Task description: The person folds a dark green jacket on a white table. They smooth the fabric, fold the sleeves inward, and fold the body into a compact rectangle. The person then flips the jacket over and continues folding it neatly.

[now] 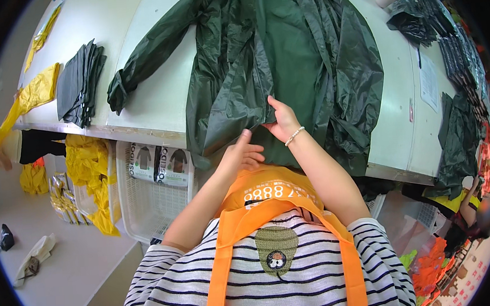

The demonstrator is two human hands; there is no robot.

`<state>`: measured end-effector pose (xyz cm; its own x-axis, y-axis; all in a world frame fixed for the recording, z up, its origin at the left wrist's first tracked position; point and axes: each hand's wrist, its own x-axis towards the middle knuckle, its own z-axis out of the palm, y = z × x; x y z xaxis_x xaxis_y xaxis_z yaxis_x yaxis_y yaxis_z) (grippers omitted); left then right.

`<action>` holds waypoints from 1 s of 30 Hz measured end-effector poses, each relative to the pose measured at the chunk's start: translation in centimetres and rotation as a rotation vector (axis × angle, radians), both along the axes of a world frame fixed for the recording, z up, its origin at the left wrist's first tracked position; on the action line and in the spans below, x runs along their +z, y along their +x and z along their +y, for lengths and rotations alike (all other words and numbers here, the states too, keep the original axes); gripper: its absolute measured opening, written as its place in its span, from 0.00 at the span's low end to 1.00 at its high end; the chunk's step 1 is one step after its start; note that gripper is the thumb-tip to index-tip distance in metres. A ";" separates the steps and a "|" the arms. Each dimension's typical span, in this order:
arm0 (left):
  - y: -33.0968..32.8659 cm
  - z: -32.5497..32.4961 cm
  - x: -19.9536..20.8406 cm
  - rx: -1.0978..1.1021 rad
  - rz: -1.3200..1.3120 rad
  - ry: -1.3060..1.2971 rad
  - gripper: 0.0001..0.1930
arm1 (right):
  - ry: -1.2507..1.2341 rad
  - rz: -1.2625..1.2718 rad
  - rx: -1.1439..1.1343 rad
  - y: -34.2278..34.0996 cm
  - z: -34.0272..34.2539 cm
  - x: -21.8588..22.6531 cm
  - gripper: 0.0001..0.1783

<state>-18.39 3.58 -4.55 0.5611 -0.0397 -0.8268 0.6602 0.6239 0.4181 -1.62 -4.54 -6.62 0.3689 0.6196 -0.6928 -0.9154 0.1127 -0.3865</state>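
In the head view, a dark green, glossy, thin-sheet jacket [212, 90] lies open on a white, smooth-surfaced table [162, 102], its lower part hanging past the near edge in front of the person. The right hand [284, 122] seems to pinch the bottom corner of the jacket's front edge between thumb and fingers; the left hand [244, 153] is loosely open beside the hem, thumb up and fingers stretched out, and whether its thumb touches the sheet cannot be told. With so slick a material and what looks like a small pinch, the corner could slip free, and with the left hand not gripping, the weight of the overhanging hem could drag the panel askew. Tugging hard at that corner could crease or strain the thin sheet. The white beaded bracelet [294, 136] on the right wrist sits close to the cloth and might snag it. The hem also hangs near a white, lattice-walled plastic basket [147, 216] below the table, where a loose fold could catch on the rim.
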 end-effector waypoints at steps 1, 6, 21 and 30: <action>0.2 -0.6 -0.3 0.186 -0.034 -0.095 0.34 | 0.017 0.010 0.000 0.0 -0.6 0.1 0.16; 2.1 -2.2 -3.0 0.890 -0.207 -0.359 0.15 | 0.160 0.030 0.011 0.5 -2.3 -0.5 0.15; 3.6 -3.7 -2.6 0.750 -0.264 -0.400 0.10 | -0.303 -0.947 0.203 -0.9 -4.2 0.4 0.10; 5.1 -2.9 -4.1 0.625 -0.063 -0.103 0.09 | -0.421 -0.830 0.196 -0.7 -8.0 0.0 0.10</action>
